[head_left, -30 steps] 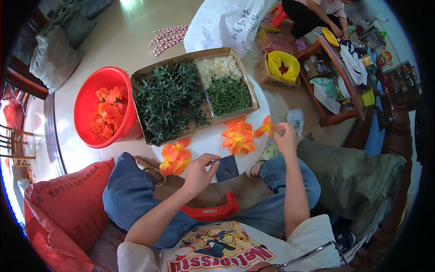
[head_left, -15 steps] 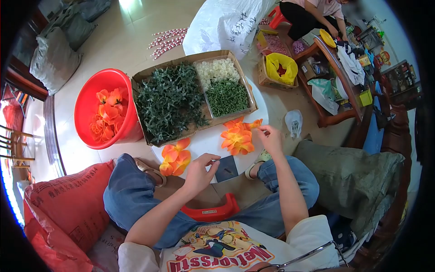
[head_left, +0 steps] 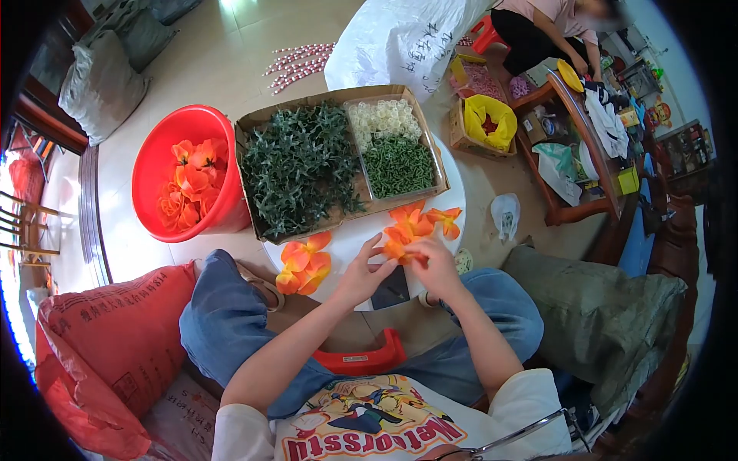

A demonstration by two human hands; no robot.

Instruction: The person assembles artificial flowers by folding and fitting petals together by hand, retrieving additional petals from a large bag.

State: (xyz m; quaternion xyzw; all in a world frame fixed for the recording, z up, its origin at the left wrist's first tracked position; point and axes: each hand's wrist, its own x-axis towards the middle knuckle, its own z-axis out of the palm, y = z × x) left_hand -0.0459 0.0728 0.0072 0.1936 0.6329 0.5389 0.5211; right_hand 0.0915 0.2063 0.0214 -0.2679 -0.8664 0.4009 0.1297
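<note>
Orange petals (head_left: 410, 221) lie in a pile on the round white table (head_left: 350, 238), near the box's lower right edge. My right hand (head_left: 434, 266) is at the near side of this pile, its fingers pinched on an orange petal piece (head_left: 395, 250). Facing it, my left hand (head_left: 364, 275) has thumb and fingers apart, close to the same piece, with nothing visibly held. Another group of orange-yellow petals (head_left: 304, 265) rests left of my left hand. Beneath my hands is a dark flat square (head_left: 390, 290), partly covered.
A cardboard box (head_left: 338, 223) holds green leaves, white pieces and green sprigs. Left of it stands a red basin (head_left: 144, 173) of orange flowers. Sacks flank my legs. Another person (head_left: 550, 31) sits at the upper right, near a wooden table and a yellow-lined box (head_left: 492, 123).
My right hand has moved left from the right-hand petals to the near side of the pile, gripping a piece. My left hand has moved up and right towards it. The view has shifted slightly.
</note>
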